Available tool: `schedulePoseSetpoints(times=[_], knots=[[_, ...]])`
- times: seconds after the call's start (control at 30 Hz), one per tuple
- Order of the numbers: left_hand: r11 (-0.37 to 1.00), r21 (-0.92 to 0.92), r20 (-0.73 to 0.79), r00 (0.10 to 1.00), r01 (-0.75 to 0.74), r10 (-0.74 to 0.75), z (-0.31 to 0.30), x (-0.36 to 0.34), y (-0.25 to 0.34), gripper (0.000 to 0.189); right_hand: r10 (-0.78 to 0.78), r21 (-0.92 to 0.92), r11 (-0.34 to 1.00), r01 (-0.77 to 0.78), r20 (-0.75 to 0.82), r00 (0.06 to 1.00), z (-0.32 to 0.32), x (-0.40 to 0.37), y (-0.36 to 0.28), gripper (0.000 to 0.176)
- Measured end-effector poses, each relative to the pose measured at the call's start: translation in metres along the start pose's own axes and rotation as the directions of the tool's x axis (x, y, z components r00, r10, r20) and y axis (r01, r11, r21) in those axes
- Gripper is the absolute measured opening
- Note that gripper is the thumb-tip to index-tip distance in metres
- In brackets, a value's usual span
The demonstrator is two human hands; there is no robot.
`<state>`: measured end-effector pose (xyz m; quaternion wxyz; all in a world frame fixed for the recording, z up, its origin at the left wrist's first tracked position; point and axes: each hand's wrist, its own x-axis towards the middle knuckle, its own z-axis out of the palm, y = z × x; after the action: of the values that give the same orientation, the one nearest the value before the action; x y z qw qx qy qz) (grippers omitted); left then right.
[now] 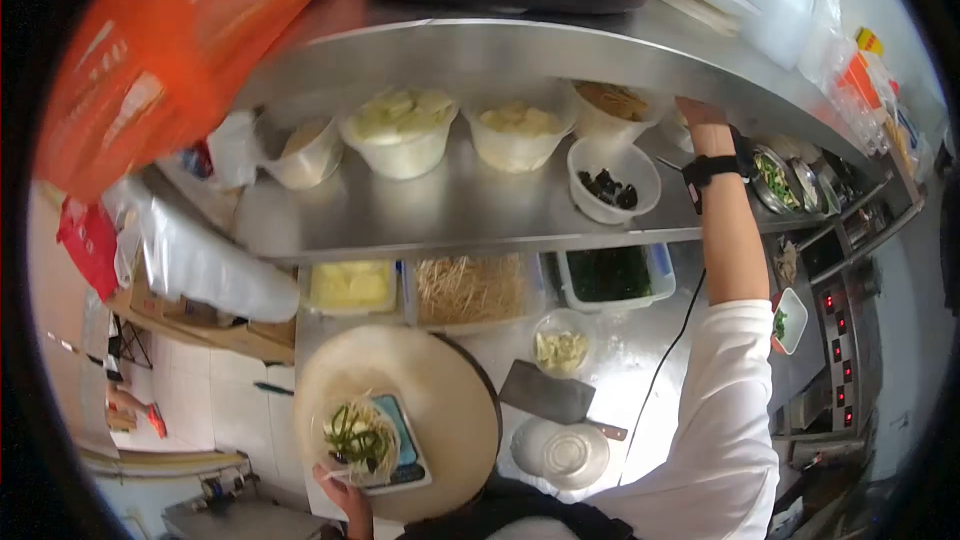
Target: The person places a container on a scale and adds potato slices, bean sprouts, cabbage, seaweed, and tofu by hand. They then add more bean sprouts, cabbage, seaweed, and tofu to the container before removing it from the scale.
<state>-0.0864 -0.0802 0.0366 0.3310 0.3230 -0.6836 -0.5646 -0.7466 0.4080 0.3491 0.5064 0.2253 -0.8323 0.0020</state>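
My left hand (346, 502) is at the near edge of a clear container of vegetables (358, 440), its fingers closed on the rim. Green strips and pale strands are heaped in it. Beneath is a digital scale (408, 460) with a blue top, on a round chopping board (445, 390). My right hand (702, 112) reaches to the back of the steel shelf, beside a tub of brown strips (612, 100); its fingers are hidden by the upper shelf edge. Below that tub, a clear tub of black fungus (607, 190) stands near the shelf's front.
A cleaver (548, 393) lies right of the board, between a tub of pale slices (562, 348) and a clear bowl (562, 454). Behind stand trays of yellow slices (352, 286), bean sprouts (468, 288) and dark greens (612, 273). A black cable (664, 360) crosses the counter.
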Motion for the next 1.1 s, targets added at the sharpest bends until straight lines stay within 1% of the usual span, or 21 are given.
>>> schedulePoseSetpoints(times=[0.03, 0.07, 0.1, 0.13, 0.17, 0.23, 0.27, 0.3, 0.37, 0.4, 0.5, 0.53, 0.63, 0.7, 0.73, 0.77, 0.8, 0.93, 1.0, 1.03, 1.1], knots=[[0.994, 0.090, 0.040, 0.997, -0.062, 0.059, -0.010, 0.001, -0.015, 0.048, 0.118, 0.310, 0.943, -0.125, 0.041, 0.992, 0.003, 0.004, -0.007, 0.027], [0.976, 0.174, 0.086, 0.990, -0.129, 0.115, -0.018, 0.001, -0.026, 0.048, 0.218, 0.579, 0.778, -0.246, 0.119, 0.969, 0.002, 0.007, -0.018, 0.025], [0.974, 0.190, 0.063, 0.992, -0.124, 0.114, -0.013, -0.001, -0.018, 0.048, 0.198, 0.590, 0.772, -0.237, 0.132, 0.971, -0.013, 0.007, -0.042, 0.025], [0.971, 0.213, 0.040, 0.994, -0.110, 0.104, -0.005, 0.000, -0.004, 0.049, 0.367, 0.815, 0.313, -0.487, 0.369, 0.854, -0.043, 0.002, -0.077, 0.027], [0.961, 0.220, 0.045, 0.986, -0.164, 0.159, -0.007, 0.002, -0.008, 0.047, 0.368, 0.761, -0.244, -0.602, 0.647, 0.668, -0.074, -0.001, -0.111, 0.030], [0.945, 0.222, 0.068, 0.971, -0.240, 0.230, 0.003, 0.006, 0.018, 0.041, 0.330, 0.513, -0.766, -0.388, 0.832, 0.447, -0.118, -0.005, -0.175, 0.029], [0.966, 0.173, 0.050, 0.981, -0.194, 0.188, 0.002, 0.006, 0.012, 0.040, 0.278, 0.482, -0.729, -0.487, 0.858, 0.433, -0.142, -0.012, -0.212, 0.029], [0.916, 0.264, 0.045, 0.953, -0.302, 0.301, 0.009, 0.009, 0.039, 0.036, -0.187, 0.154, -0.900, -0.408, 0.709, 0.680, -0.124, -0.042, -0.209, 0.031], [0.920, 0.261, 0.064, 0.956, -0.292, 0.285, 0.009, 0.015, 0.056, 0.034, -0.104, 0.166, -0.853, -0.494, 0.875, 0.474, -0.184, -0.043, -0.309, 0.033], [0.913, 0.286, 0.088, 0.957, -0.290, 0.276, 0.007, 0.015, 0.057, 0.034, -0.201, 0.119, -0.844, -0.523, 0.833, 0.515, -0.189, -0.060, -0.339, 0.041], [0.917, 0.315, 0.096, 0.969, -0.245, 0.226, 0.004, 0.016, 0.065, 0.035, -0.359, 0.113, -0.706, -0.699, 0.794, 0.491, -0.221, -0.092, -0.431, 0.043], [0.928, 0.275, 0.089, 0.968, -0.252, 0.237, 0.004, 0.015, 0.065, 0.034, -0.356, 0.090, -0.674, -0.733, 0.831, 0.429, -0.227, -0.104, -0.457, 0.041], [0.940, 0.224, 0.068, 0.967, -0.256, 0.247, 0.004, 0.016, 0.067, 0.032, -0.412, 0.050, -0.649, -0.759, 0.816, 0.406, -0.240, -0.129, -0.514, 0.026], [0.944, 0.212, 0.056, 0.967, -0.254, 0.248, 0.004, 0.016, 0.068, 0.032, -0.467, 0.434, -0.087, -0.897, 0.777, 0.422, -0.239, -0.143, -0.533, 0.027], [0.943, 0.213, 0.052, 0.967, -0.256, 0.250, 0.004, 0.017, 0.068, 0.031, -0.472, 0.428, -0.083, -0.900, 0.778, 0.413, -0.241, -0.145, -0.536, 0.027], [0.942, 0.214, 0.048, 0.966, -0.258, 0.253, 0.003, 0.016, 0.068, 0.030, -0.452, 0.721, 0.161, -0.673, 0.661, 0.600, -0.245, -0.147, -0.539, 0.030], [0.944, 0.216, 0.047, 0.968, -0.250, 0.246, 0.002, 0.016, 0.067, 0.030, -0.486, 0.868, 0.383, -0.318, 0.481, 0.730, -0.248, -0.150, -0.541, 0.032], [0.956, 0.199, 0.102, 0.975, -0.215, 0.198, 0.001, 0.014, 0.062, 0.030, -0.565, 0.906, 0.363, -0.217, 0.400, 0.722, -0.253, -0.163, -0.546, 0.037], [0.949, 0.213, 0.111, 0.971, -0.232, 0.213, 0.003, 0.017, 0.061, 0.030, -0.685, 0.881, 0.394, -0.263, 0.472, 0.554, -0.261, -0.151, -0.542, 0.036], [0.943, 0.229, 0.102, 0.969, -0.243, 0.225, 0.003, 0.018, 0.061, 0.029, -0.679, 0.880, 0.398, -0.259, 0.473, 0.561, -0.265, -0.141, -0.538, 0.036], [0.943, 0.236, 0.100, 0.971, -0.234, 0.216, 0.001, 0.016, 0.064, 0.028, -0.765, 0.893, 0.420, -0.158, 0.443, 0.468, -0.276, -0.113, -0.521, 0.037]])
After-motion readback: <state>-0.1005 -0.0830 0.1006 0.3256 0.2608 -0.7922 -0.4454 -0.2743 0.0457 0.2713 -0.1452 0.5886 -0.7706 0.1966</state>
